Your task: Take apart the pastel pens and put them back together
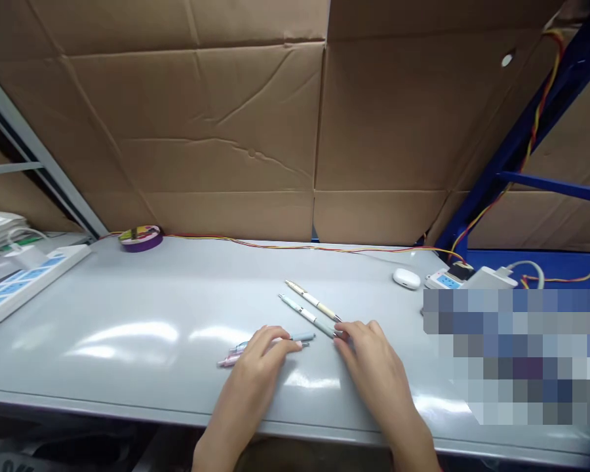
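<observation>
Near the front of the table lie several slim click pens. My left hand is curled over a light blue pen and a pink pen, its thumb and fingers closed around them; their middles are hidden under it. To the right, the thumb and fingertips of my right hand pinch the tip end of a pale green pen, which slants away to the upper left. Just behind it a cream pen lies almost parallel, its tip close to my right fingertips.
A purple tape roll lies at the back left. Power strips stand at the left and right. A white earbud case sits at the right. Red and yellow wires run along the cardboard wall. A blurred patch covers the right corner.
</observation>
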{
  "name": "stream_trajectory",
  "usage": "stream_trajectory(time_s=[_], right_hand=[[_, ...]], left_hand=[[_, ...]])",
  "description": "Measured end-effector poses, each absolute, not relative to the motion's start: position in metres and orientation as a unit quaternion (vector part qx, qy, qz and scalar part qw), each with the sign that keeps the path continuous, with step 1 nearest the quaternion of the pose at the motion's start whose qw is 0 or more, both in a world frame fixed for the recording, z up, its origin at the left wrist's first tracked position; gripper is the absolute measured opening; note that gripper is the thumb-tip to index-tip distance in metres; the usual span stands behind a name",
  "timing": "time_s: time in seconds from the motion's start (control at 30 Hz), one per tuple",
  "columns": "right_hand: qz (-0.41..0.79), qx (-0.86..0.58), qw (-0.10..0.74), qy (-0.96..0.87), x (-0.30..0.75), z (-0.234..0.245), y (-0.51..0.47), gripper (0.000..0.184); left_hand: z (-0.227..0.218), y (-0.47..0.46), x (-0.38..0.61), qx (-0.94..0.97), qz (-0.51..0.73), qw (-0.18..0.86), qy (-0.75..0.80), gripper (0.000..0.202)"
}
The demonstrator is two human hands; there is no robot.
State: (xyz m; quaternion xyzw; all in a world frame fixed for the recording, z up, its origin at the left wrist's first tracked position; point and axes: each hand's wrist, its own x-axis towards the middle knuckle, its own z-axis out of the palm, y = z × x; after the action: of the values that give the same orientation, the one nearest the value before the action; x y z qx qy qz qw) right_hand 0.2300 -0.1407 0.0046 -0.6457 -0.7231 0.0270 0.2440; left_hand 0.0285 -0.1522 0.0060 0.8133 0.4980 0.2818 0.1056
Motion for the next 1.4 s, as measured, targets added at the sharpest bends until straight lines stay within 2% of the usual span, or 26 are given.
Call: stream_trajectory(time_s=[0.1, 0.17, 0.33, 0.4, 0.47, 0.53, 0.6, 0.67, 0.8, 0.9, 1.0, 1.17, 1.23, 1.33, 1.4], right_hand=[[0.045, -0.652, 0.237, -0.719, 0.227, 0.005, -0.140, 0.014], [0.062, -0.657, 0.263, -0.704, 0.226, 0.006, -0.141, 0.017], [0.076, -0.633, 0.443, -0.630, 0.232, 0.009, -0.151, 0.026], [0.092, -0.622, 0.497, -0.598, 0.236, 0.009, -0.159, 0.025], [0.124, -0.612, 0.516, -0.586, 0.237, 0.009, -0.167, 0.023], [0.167, -0.591, 0.514, -0.599, 0.235, 0.007, -0.175, 0.023], [0.202, -0.560, 0.498, -0.630, 0.229, 0.005, -0.180, 0.026], [0.222, -0.533, 0.470, -0.668, 0.223, 0.002, -0.180, 0.031], [0.237, -0.502, 0.409, -0.724, 0.221, -0.003, -0.172, 0.032], [0.279, -0.471, 0.387, -0.742, 0.225, -0.006, -0.168, 0.023], [0.311, -0.456, 0.388, -0.738, 0.227, -0.006, -0.169, 0.016], [0.304, -0.483, 0.370, -0.733, 0.224, -0.003, -0.168, 0.015], [0.292, -0.495, 0.358, -0.736, 0.222, -0.004, -0.167, 0.022], [0.239, -0.524, 0.347, -0.741, 0.219, -0.008, -0.164, 0.036], [0.215, -0.535, 0.339, -0.743, 0.218, -0.010, -0.163, 0.039]], left_hand=[[0.002, -0.154, 0.019, 0.803, 0.292, 0.081, 0.513, 0.032], [0.000, -0.152, 0.012, 0.796, 0.298, 0.084, 0.520, 0.027], [0.000, -0.146, 0.011, 0.784, 0.306, 0.073, 0.536, 0.023], [0.003, -0.148, 0.018, 0.772, 0.345, 0.029, 0.533, 0.022], [0.006, -0.155, 0.031, 0.759, 0.415, -0.050, 0.499, 0.018], [0.008, -0.164, 0.046, 0.764, 0.471, -0.109, 0.426, 0.016], [0.007, -0.172, 0.059, 0.790, 0.463, -0.127, 0.383, 0.020], [0.006, -0.175, 0.067, 0.818, 0.429, -0.087, 0.373, 0.021], [0.001, -0.170, 0.062, 0.829, 0.385, 0.020, 0.406, 0.009], [-0.002, -0.165, 0.051, 0.840, 0.313, 0.024, 0.442, 0.021], [-0.005, -0.162, 0.045, 0.851, 0.271, 0.017, 0.449, 0.024], [-0.004, -0.158, 0.050, 0.847, 0.243, 0.015, 0.473, 0.011], [-0.004, -0.157, 0.053, 0.848, 0.224, 0.005, 0.480, 0.007], [-0.004, -0.157, 0.054, 0.851, 0.231, -0.003, 0.472, 0.010], [-0.006, -0.157, 0.052, 0.843, 0.253, -0.004, 0.475, 0.022]])
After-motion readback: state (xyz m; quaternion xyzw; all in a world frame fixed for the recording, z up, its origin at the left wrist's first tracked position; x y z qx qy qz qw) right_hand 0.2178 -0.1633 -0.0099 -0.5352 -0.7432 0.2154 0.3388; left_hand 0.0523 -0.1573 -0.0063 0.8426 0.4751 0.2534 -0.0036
